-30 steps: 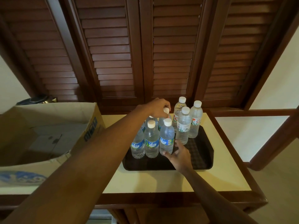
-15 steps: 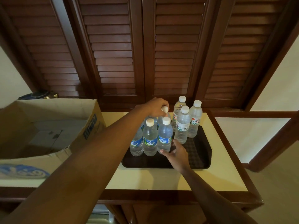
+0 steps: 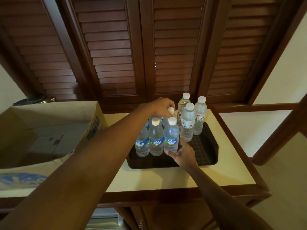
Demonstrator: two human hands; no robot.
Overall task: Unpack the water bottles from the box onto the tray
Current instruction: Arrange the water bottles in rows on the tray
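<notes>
A dark tray (image 3: pixel 206 156) lies on the cream table top. Several clear water bottles with white caps stand on it: a blue-labelled group at the left, front one (image 3: pixel 171 138), and three taller bottles (image 3: pixel 187 125) behind and to the right. My left hand (image 3: pixel 159 107) reaches over the blue-labelled group and grips the top of a back bottle (image 3: pixel 171 111), whose body is mostly hidden. My right hand (image 3: pixel 183 152) touches the base of the front right blue-labelled bottle with its fingers spread. The open cardboard box (image 3: pixel 93 118) stands at the left; no bottles show inside.
The table (image 3: pixel 232 173) has a dark wooden rim and ends just right of the tray. Brown louvred doors rise right behind it. A dark round object (image 3: pixel 34 99) sits behind the box. Bare tray surface remains at the front right.
Both hands stay on the same bottles. The view has shifted slightly, with the tray and bottles a little higher in the frame than one second ago.
</notes>
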